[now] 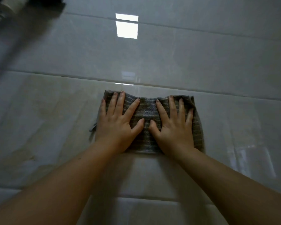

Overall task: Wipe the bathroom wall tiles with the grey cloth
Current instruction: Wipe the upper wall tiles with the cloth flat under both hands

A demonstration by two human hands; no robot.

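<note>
Cloth [147, 117] lies flat on tiles [169, 59], just below a grout line. Left hand [118, 120] and right hand [173, 124] press it, fingers spread straight. Soft, light; likely bunches on glossy glaze. Hold by flat palms.

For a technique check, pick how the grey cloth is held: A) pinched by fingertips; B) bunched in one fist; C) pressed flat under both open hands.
C: the left hand and right hand lie spread, side by side, on the grey cloth against the wall tile.
</note>
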